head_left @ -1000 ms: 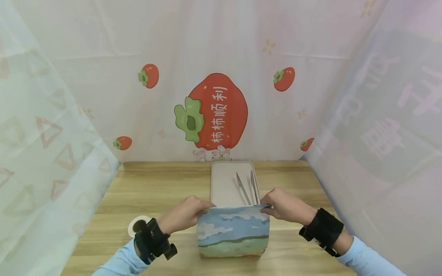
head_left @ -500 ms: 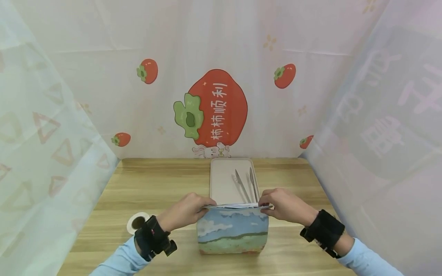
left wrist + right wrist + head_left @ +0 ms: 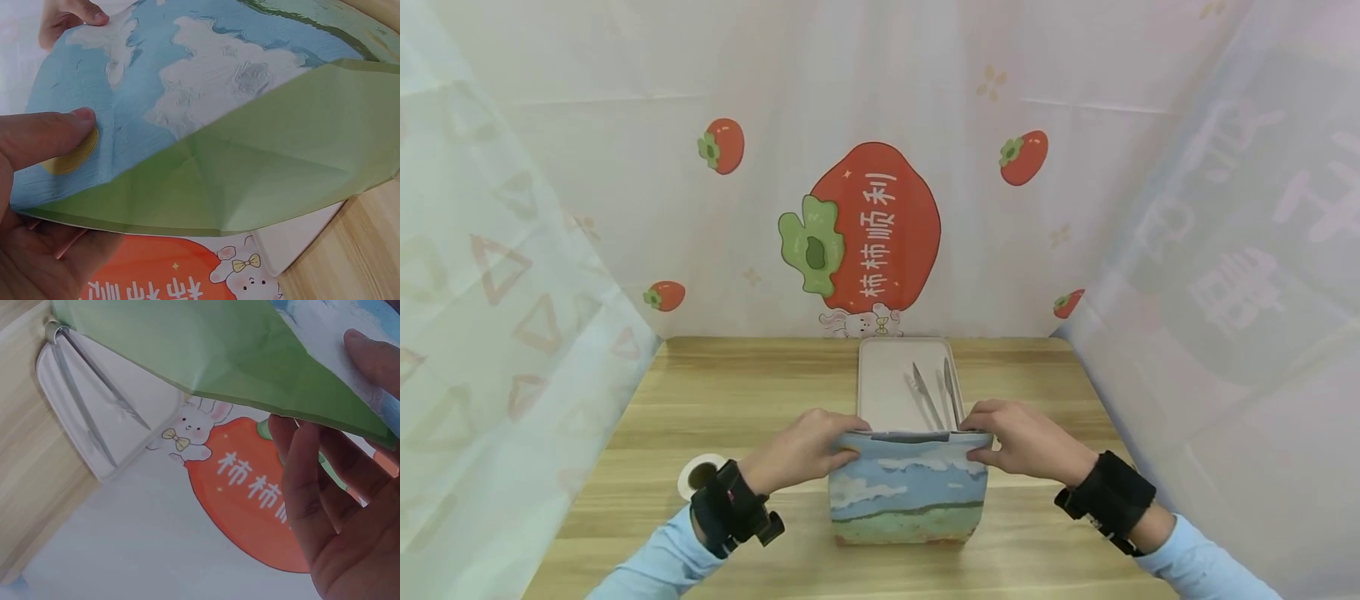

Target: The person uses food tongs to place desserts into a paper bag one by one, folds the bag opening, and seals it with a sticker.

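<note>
A paper bag (image 3: 908, 492) printed with blue sky, clouds and green land stands upright on the table, its mouth at the top. My left hand (image 3: 801, 450) pinches the bag's top left corner, thumb on the printed front and fingers behind. At the top right corner my right hand (image 3: 1026, 442) pinches the rim the same way. Plain green side panels (image 3: 250, 156) show in both wrist views, creased down the middle. A thin dark slit lies along the rim in the head view. The inside of the bag is hidden.
Behind the bag lies a pale rectangular tray (image 3: 883, 379) with metal tongs (image 3: 929, 396), arms spread. A white tape roll (image 3: 686, 486) sits beside my left wrist. Printed cloth walls (image 3: 625, 208) enclose the wooden table (image 3: 737, 392) at back and sides.
The bag's top edges, nearly flat together at first, have come slightly apart and bent. Both hands keep their corners, thumbs now lower on the front. The head view has tilted a little downward.
</note>
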Available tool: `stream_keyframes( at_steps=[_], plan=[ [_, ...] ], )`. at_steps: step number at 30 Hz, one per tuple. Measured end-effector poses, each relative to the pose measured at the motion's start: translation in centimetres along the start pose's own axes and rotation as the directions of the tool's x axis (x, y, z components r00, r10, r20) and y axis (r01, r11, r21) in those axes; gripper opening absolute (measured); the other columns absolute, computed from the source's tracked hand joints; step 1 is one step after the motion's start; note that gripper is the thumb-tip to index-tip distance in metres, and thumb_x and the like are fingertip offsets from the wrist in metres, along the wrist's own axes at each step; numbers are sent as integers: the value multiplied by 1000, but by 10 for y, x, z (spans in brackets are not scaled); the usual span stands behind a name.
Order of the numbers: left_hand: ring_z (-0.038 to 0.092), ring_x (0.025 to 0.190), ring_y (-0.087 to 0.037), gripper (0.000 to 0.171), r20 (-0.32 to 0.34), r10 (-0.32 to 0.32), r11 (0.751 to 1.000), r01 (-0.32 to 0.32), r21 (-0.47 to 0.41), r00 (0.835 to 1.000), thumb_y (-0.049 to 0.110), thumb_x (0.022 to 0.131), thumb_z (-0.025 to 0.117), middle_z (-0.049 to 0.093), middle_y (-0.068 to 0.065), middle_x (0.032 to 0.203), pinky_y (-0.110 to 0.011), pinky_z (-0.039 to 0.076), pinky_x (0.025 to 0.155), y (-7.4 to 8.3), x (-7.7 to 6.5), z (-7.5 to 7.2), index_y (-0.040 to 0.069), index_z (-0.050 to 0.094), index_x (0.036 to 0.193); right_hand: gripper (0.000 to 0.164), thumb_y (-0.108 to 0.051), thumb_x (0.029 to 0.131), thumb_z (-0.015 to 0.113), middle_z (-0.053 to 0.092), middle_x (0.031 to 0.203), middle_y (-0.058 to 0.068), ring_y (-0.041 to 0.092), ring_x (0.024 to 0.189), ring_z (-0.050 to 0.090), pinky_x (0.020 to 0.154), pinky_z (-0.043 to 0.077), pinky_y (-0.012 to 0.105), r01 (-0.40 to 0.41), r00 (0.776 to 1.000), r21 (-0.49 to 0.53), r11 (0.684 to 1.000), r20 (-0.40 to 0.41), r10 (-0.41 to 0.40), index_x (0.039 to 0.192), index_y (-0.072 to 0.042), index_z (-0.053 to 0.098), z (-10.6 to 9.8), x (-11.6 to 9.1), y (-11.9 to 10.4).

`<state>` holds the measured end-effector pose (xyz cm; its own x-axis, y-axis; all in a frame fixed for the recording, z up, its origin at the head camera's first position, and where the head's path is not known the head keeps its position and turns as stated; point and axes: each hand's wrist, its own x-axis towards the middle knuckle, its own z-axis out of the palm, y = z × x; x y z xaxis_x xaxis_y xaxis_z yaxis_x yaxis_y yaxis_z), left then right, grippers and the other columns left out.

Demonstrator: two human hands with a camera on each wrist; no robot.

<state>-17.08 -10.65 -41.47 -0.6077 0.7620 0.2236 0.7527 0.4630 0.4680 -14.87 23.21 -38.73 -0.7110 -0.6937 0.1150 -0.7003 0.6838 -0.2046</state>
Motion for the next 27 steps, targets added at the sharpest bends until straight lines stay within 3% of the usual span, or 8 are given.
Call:
stream_keyframes(
  at_steps=[8, 15, 22, 27],
  plan=[
    [72, 95, -12, 39, -2, -43, 999, 43, -12, 999, 15, 85, 78, 75, -8, 111, -31, 58, 83, 3, -3, -1, 4, 67, 120, 38, -30, 82, 80, 69, 106, -3, 12, 93, 67, 78, 55, 30, -67, 997, 12, 998, 28, 67, 116, -14, 71, -2, 0, -4],
    [71, 85, -9, 30, -70, -29, 997, 35, 75, 997, 12, 82, 80, 76, -3, 99, -28, 58, 77, 5, 0, 7, 8, 69, 110, 40, -25, 80, 82, 73, 110, 2, 18, 99, 70, 82, 56, 35, -83, 996, -11, 996, 10, 83, 116, -12, 71, 1, -1, -6],
    [69, 73, -7, 14, -141, 13, 985, 12, 170, 990, 4, 82, 76, 75, 1, 84, -23, 55, 66, 5, 3, 17, 11, 72, 93, 19, -13, 81, 80, 77, 94, -3, 12, 86, 72, 73, 57, 28, 27, 996, -118, 993, -81, -37, 99, -16, 79, 15, 0, -5],
    [59, 63, 0, 14, -196, 69, 962, -14, 271, 978, 3, 83, 75, 71, 7, 76, -18, 49, 59, 3, 0, 24, 14, 68, 87, 33, 0, 73, 82, 76, 90, -2, 12, 82, 70, 70, 57, 26, 148, 963, -276, 950, -177, -202, 104, -13, 78, 30, -6, 0]
  ],
)
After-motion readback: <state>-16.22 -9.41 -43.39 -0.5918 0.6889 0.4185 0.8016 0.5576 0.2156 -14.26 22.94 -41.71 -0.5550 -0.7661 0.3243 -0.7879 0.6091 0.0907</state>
